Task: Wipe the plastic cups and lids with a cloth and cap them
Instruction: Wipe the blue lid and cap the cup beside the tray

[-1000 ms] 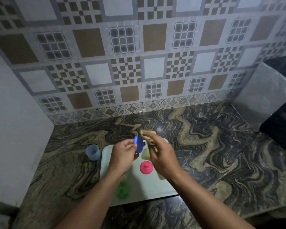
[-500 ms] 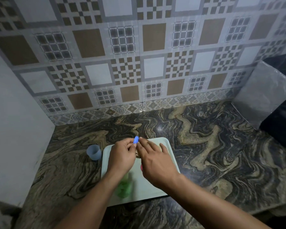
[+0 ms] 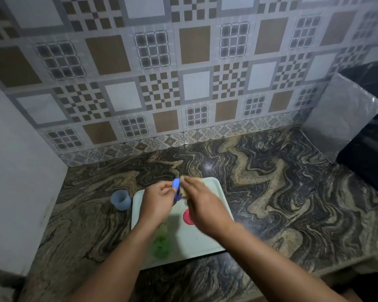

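Wiping step: left hand [image 3: 156, 200] pinches the blue lid [image 3: 176, 189], right hand [image 3: 202, 205] rubs it with the cloth [image 3: 184, 191] it grips; next, cap the cup [image 3: 120, 200] off the tray's [image 3: 214, 188] left edge.

No readable text, no labels, brands, numbers or signs anywhere in view, wall tiles [image 3: 194, 44] carrying only geometric and floral patterns, tray [image 3: 216, 188] plain and unmarked, cup [image 3: 120, 200] likewise without print

Both forearms reach forward, hands close together: the left hand [image 3: 158, 200] pinches with curled fingers, the right hand [image 3: 202, 204] grips likewise.
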Demonstrator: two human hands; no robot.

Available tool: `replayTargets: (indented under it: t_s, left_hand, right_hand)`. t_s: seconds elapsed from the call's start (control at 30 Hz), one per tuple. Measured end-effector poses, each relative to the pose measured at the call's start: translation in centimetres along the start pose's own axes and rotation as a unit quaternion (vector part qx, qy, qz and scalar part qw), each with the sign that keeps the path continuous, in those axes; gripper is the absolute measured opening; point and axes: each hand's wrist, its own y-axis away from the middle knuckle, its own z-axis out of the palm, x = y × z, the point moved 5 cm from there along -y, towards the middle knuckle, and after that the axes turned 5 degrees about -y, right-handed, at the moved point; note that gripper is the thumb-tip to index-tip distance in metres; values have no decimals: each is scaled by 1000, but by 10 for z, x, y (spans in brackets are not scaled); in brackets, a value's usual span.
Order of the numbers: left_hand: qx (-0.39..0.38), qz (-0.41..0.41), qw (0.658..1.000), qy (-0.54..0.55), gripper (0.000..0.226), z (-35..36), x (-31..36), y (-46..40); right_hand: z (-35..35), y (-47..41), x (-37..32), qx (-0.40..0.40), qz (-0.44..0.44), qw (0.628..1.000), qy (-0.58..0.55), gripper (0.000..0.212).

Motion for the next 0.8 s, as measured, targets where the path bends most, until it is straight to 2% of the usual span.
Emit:
replayTargets:
  t_s: [0.1,0.13,0.17,0.2,0.23,0.27,0.33,0.4,0.47,0.6,0.7,0.77,0.8]
  left_hand:
    - [38,-70,976,205,14,3,-3,1]
    - [42,-93,957,271,12,3,-7,2]
    - [43,-113,936,332,11,3,-12,3]
    - [44,-128,915,380,9,3,-16,4]
    - [44,-137,902,406,8,3,-19,3]
    - [43,-143,898,414,8,3,-22,3]
    - [35,-148,896,417,8,6,-21,3]
    - [30,-136,901,412,10,13,-19,3]
    - [26,-103,918,382,10,20,-11,6]
    - [48,-25,956,289,9,21,4,6]
    - [119,69,982,126,13,9,8,3]
    - [132,72,982,117,16,8,8,5]
    - [115,57,978,165,15,10,9,7]
  right_hand:
    - [10,12,-2,12,-101,991,89,78]
    - [10,10,7,5,-92,990,102,78]
    - [11,6,20,-24,-40,995,92,71]
    - [8,1,32,-44,35,997,61,55]
    - [3,-3,41,-47,104,993,16,31]
    - [-2,-4,49,-7,143,989,-37,14]
    - [-8,0,42,84,130,981,-115,20]
    - [-1,8,17,90,76,980,-159,39]
    - [12,12,-1,88,63,970,-218,49]
    - [11,-4,4,165,112,938,-283,37]
    - [18,-6,-14,131,98,938,-305,28]
    - [20,-3,-18,122,87,932,-329,26]
    - [16,-3,-14,139,92,928,-332,26]
